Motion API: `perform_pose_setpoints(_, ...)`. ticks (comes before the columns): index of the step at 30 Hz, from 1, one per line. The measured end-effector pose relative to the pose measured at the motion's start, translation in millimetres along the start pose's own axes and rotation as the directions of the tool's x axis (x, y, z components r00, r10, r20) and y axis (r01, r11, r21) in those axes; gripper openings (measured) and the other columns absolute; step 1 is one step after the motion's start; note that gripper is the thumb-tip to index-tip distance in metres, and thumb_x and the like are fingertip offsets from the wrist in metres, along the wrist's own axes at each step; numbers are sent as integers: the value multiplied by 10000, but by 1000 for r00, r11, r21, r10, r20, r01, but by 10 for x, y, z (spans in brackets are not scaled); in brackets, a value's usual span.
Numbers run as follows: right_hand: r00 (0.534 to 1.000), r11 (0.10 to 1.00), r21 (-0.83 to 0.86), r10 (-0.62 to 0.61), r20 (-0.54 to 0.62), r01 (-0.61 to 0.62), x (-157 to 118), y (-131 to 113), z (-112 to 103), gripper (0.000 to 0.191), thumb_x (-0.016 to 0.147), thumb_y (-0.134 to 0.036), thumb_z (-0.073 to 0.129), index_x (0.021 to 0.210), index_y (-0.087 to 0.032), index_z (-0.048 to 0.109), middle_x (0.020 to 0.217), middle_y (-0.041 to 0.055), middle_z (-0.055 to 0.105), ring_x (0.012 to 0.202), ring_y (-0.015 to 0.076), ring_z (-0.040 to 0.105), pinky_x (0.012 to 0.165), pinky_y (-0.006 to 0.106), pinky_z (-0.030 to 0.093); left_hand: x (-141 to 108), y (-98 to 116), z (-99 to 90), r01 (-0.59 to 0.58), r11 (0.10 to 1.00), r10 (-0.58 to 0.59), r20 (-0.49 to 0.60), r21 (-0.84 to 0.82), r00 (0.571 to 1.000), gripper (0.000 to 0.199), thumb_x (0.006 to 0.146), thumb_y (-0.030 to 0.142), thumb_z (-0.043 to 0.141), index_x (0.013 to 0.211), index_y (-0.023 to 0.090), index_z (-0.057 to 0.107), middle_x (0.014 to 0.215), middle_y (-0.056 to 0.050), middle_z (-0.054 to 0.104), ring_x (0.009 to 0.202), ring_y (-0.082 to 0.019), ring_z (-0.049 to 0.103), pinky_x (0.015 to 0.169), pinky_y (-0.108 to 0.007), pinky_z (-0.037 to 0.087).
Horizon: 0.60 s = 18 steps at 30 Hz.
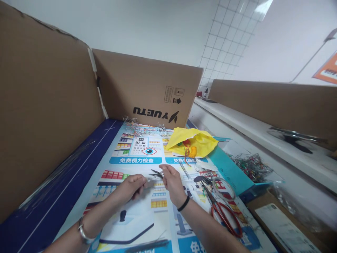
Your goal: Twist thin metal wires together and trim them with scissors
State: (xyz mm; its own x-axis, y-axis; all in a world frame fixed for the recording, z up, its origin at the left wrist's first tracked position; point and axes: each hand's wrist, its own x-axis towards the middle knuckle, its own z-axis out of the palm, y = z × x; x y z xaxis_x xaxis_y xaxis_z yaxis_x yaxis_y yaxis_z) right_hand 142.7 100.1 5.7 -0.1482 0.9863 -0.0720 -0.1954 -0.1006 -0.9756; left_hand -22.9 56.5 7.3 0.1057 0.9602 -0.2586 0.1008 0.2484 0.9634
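Observation:
My right hand (171,182) is closed around small dark-jawed pliers (156,173), whose jaws stand apart and point left toward my other hand. My left hand (134,185) is pinched, thumb against fingers, just left of the pliers' tips. A faint thin strand seems to lead from its fingertips, too fine to make out. Both hands are above a printed poster sheet (131,218). Red-handled scissors (223,212) lie to the right, beside a coil of pale wire (223,188). Dark straight wires (150,245) lie at the near edge.
A yellow bag (202,140) with red and orange pieces lies ahead on the right. Behind it stands a cardboard panel (147,84). A teal box (226,168) borders the right, near tangled wire pieces (251,168). Clear wiry pieces (142,128) sit at the back.

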Motion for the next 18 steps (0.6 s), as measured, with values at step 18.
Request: perform_pose_setpoints(18,992,943,314,89,87,-112,-44,14,17,390,727,-500,594,940,-173,587,723,-5,563,370,12,267,315,167,119,-57,46,46,-41,984,43,8,-174,999,347,759,478,519,692,139,541,513,47,466,382,-42,372,398,-183,225)
